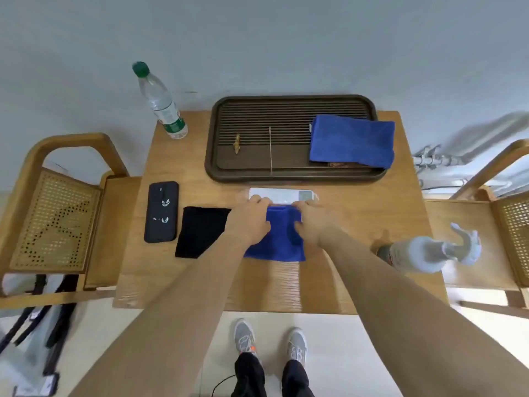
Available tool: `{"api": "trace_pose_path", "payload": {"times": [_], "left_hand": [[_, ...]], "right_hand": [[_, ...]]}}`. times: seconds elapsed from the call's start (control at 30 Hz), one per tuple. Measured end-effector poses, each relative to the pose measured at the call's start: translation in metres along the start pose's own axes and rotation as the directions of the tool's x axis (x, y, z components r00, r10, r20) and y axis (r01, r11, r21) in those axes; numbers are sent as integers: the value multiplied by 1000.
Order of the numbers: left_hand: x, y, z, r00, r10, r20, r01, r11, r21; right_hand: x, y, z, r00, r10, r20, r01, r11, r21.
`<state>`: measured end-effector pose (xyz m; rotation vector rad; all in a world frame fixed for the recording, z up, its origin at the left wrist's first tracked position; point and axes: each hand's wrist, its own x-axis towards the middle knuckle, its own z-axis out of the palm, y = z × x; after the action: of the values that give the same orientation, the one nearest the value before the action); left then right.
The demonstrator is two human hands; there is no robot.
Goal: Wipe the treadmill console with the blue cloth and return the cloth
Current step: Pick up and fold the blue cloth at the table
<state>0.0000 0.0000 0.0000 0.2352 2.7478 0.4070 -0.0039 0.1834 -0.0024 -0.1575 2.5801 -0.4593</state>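
Both hands' fingers (259, 201) pinching blue cloth (276, 245)

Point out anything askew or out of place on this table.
The second blue cloth on the tea tray overhangs the tray's right rim instead of lying inside it. The spray bottle appears to lie on its side. Nothing looks spilled.

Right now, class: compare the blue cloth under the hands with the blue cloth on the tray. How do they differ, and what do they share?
The blue cloth under the hands lies on the bare wooden table; the blue cloth on the tray rests in the dark tray, overhanging its right rim. The left hand and right hand press on the first; nothing touches the second. The first looks bunched, the second flat. Both are the same deep blue.
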Motion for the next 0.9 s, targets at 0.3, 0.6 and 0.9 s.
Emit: {"api": "trace_pose_path", "payload": {"times": [0.3,0.6,0.9], "left_hand": [[14,-2,44,995,-84,-46,85,996,10],[-25,23,7,1000,7,-20,-10,992,-122],[-103,58,-85,988,-110,-108,54,902,-428]], "right_hand": [[12,16,36,992,21,-128,-3,990,140],[-32,16,12,994,29,-109,0,966,258],[-117,-27,-85,944,-122,-306,273,811,517]]}}
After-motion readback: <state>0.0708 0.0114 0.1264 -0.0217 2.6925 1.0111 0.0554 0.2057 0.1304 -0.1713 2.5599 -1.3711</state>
